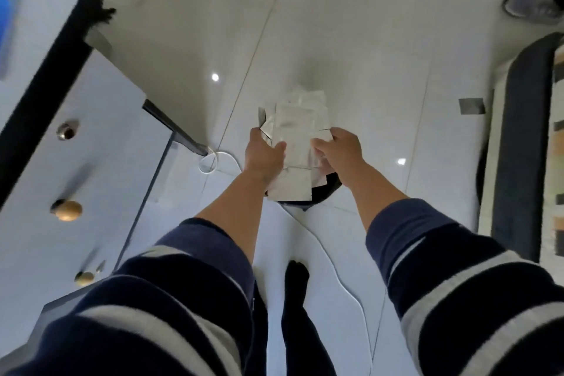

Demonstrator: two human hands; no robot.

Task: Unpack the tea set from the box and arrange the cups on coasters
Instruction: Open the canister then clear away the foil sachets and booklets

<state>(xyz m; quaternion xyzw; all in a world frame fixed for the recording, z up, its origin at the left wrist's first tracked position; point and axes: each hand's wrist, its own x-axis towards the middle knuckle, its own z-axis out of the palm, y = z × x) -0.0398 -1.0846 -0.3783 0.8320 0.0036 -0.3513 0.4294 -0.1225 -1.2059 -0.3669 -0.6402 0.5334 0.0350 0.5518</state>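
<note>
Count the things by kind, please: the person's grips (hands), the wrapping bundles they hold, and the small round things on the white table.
Grips (hands): 2, the left grip and the right grip, both holding the bundle
Pale wrapping bundle: 1
Golden round things on the white table: 2
Silvery round thing on the table: 1
Total: 6

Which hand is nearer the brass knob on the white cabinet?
Left. The left hand grips the paper bundle on the side toward the knob; the right hand holds its far side.
</note>
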